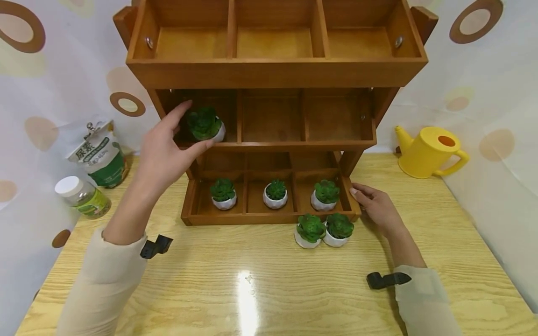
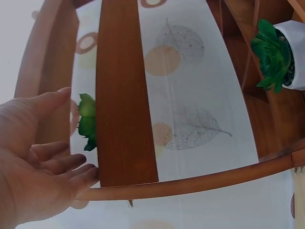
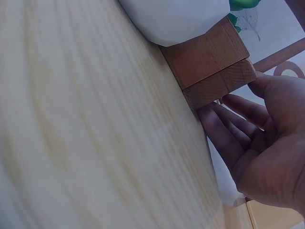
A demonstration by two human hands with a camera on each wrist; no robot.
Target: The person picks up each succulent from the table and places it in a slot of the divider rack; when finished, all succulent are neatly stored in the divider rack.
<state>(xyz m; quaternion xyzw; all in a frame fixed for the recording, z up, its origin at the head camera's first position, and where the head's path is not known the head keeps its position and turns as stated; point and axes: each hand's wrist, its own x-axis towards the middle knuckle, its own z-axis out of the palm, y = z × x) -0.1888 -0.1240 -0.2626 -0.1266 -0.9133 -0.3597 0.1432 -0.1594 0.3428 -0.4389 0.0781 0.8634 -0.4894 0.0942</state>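
Note:
My left hand (image 1: 164, 149) is at the left compartment of the middle tier, thumb and fingers spread around a green succulent in a white pot (image 1: 206, 125). The thumb tip overlaps the pot in the head view; I cannot tell whether it touches. In the left wrist view, green leaves (image 2: 87, 121) show behind the brown front board. My right hand (image 1: 380, 207) grips the right end of the bottom tier of the wooden shelf (image 1: 269, 218), thumb and fingertips at its corner. Succulents stand in the bottom tier's left (image 1: 224, 193), middle (image 1: 275, 193) and right (image 1: 325, 194) compartments.
Two more potted succulents, one left (image 1: 308, 231) and one right (image 1: 338, 229), stand on the table before the shelf. A yellow watering can (image 1: 430, 151) is at the right. A clipped bag (image 1: 101, 156) and a white-capped jar (image 1: 84, 197) stand at the left.

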